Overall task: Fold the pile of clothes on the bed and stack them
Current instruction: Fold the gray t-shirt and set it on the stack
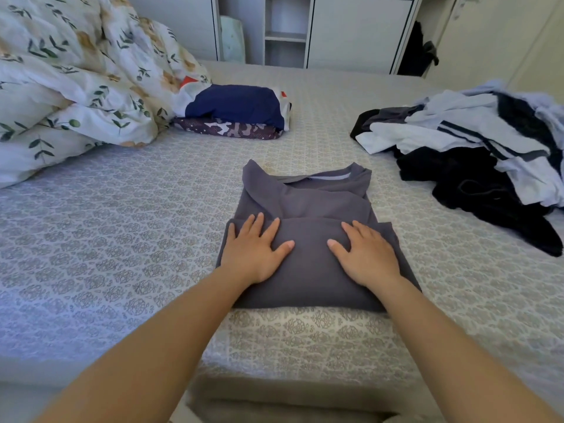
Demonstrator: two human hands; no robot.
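While both hands lay flat on it, the grey shirt (305, 239) sat near the front edge of the bed (106, 239), sleeves already turned in and its lower part folded up over the body. Left hand (256, 251) and right hand (363, 254) were apart, fingers straight and spread, palms pressing the doubled layer; neither gripped anything. Collar (329, 177) lay at the far end, facing up.

Judgement on handling: thin knit, light, limp, no stiffness of its own. It should hold a crease only under pressure and would sag or unfold if lifted by one edge. Best taken at the two near corners of the folded layer, or with flat hands slid under both sides so the packet stays square. Low slip risk on the textured sheet; not fragile.

Further back on the left, the stack (235, 114) held two folded items, navy over camouflage, beside the duvet (76, 80). Well apart on the right, the unfolded pile (488, 148) of white and black clothes remained, so most of the task looked undone.
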